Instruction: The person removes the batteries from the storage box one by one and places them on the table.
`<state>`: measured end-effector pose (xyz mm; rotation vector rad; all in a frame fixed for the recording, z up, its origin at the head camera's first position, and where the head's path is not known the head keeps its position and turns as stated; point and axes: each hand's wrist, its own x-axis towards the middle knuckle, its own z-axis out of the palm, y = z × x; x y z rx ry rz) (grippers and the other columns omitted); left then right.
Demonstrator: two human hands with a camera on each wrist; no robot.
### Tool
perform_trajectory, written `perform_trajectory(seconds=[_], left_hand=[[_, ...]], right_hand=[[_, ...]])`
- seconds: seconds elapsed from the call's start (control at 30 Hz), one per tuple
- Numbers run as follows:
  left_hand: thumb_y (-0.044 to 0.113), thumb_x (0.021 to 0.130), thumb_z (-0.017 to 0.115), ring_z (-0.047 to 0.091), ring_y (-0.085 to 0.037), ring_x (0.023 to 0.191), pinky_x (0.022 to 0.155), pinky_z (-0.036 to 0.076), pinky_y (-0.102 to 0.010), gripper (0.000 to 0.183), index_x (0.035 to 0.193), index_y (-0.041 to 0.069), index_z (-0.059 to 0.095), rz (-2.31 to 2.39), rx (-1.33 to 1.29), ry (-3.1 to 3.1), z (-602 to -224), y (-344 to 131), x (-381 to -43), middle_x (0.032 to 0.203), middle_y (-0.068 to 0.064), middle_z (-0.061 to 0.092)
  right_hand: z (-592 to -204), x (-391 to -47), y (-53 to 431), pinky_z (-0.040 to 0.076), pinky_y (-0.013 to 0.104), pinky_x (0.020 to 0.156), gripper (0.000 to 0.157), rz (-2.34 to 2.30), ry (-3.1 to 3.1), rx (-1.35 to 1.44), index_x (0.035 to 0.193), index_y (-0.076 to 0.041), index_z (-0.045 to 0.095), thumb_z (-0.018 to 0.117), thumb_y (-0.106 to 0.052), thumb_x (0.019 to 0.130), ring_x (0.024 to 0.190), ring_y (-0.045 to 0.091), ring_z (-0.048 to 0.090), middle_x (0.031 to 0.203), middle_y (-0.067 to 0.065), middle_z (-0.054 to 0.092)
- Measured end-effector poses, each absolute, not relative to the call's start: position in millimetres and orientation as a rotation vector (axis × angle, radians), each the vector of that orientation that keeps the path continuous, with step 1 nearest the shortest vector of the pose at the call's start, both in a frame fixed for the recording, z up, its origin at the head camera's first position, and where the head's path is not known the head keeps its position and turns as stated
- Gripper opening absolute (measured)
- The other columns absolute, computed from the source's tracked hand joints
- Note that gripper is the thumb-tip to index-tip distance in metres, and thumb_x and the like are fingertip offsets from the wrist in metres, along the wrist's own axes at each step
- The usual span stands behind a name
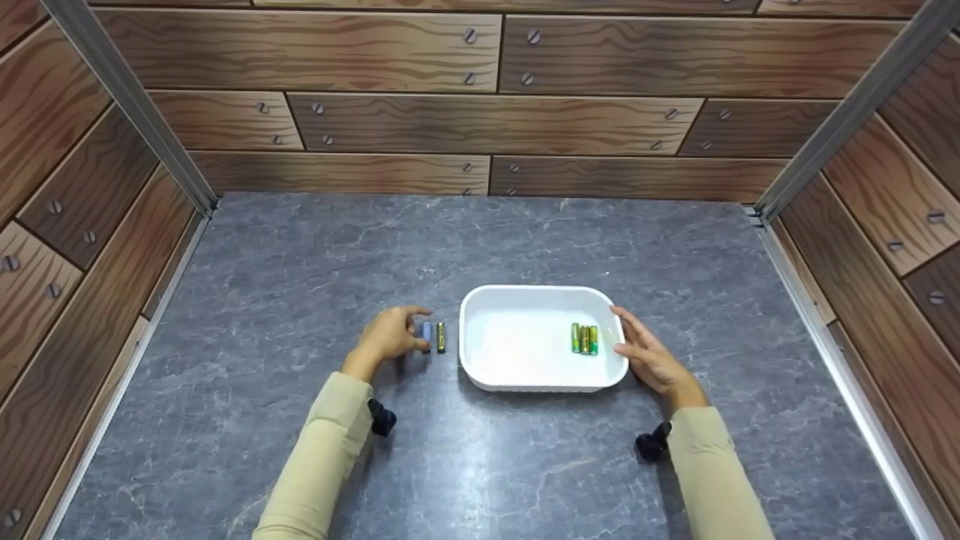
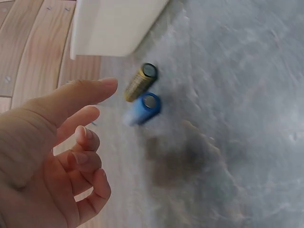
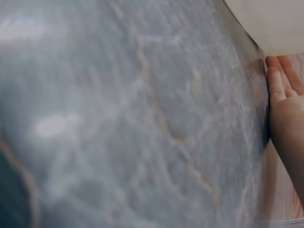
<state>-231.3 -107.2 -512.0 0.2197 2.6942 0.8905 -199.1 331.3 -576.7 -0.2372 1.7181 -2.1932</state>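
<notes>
Two batteries stand or lie side by side on the table left of a white plastic tub (image 1: 517,388): a blue battery (image 1: 427,337) and a black-and-gold battery (image 1: 441,337). My left hand (image 1: 388,333) is beside the blue one, thumb and index finger spread around it. In the left wrist view, a gap shows between the fingers and the blue battery (image 2: 146,107). My right hand (image 1: 654,361) holds the tub's right rim, thumb and index finger over the edge. Inside the tub, toward its right end, three green-and-gold batteries (image 1: 585,339) lie in a row.
The grey marbled tabletop (image 1: 337,247) extends around the tub. Wood-patterned panels (image 1: 495,124) rise at the back and both sides, with metal frame bars (image 1: 840,112) at the corners. A black wrist device (image 1: 382,418) sits at each sleeve cuff.
</notes>
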Motion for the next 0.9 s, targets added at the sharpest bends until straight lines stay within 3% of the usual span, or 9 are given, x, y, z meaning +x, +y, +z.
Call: perform_trajectory(seconds=[0.3, 0.53, 0.73, 0.9], left_hand=[[0.021, 0.078, 0.080, 0.040, -0.010, 0.058, 0.053, 0.030, -0.024, 0.053, 0.128, 0.017, 0.063, 0.941, 0.311, 2.712, -492, -93, -225, 0.070, 0.004, 0.050], [0.018, 0.077, 0.080, 0.042, -0.010, 0.060, 0.055, 0.032, -0.024, 0.050, 0.125, 0.015, 0.065, 0.998, 0.423, 2.715, -483, -80, -222, 0.082, -0.009, 0.062], [0.019, 0.077, 0.080, 0.044, -0.007, 0.053, 0.052, 0.032, -0.021, 0.049, 0.123, 0.015, 0.066, 1.030, 0.478, 2.700, -483, -67, -222, 0.071, 0.002, 0.053], [0.017, 0.076, 0.080, 0.041, -0.008, 0.055, 0.053, 0.032, -0.021, 0.047, 0.121, 0.012, 0.066, 1.065, 0.524, 2.690, -483, -56, -221, 0.071, 0.002, 0.050]], right_hand=[[-577, -199, 331, 0.044, 0.019, 0.099, 0.062, -2.211, 1.699, -0.251, 0.142, -0.025, 0.036, 0.051, 0.006, 0.091, 0.126, -0.002, 0.048, 0.137, -0.024, 0.049], [-577, -199, 332, 0.044, 0.020, 0.099, 0.061, -2.212, 1.686, -0.284, 0.142, -0.027, 0.037, 0.050, 0.006, 0.091, 0.126, -0.001, 0.049, 0.139, -0.021, 0.047], [-578, -199, 332, 0.043, 0.019, 0.100, 0.064, -2.215, 1.705, -0.259, 0.145, -0.022, 0.034, 0.051, 0.006, 0.090, 0.127, -0.002, 0.047, 0.139, -0.022, 0.047], [-578, -199, 332, 0.044, 0.019, 0.100, 0.064, -2.224, 1.701, -0.262, 0.144, -0.023, 0.035, 0.051, 0.007, 0.090, 0.127, -0.002, 0.047, 0.140, -0.021, 0.047]])
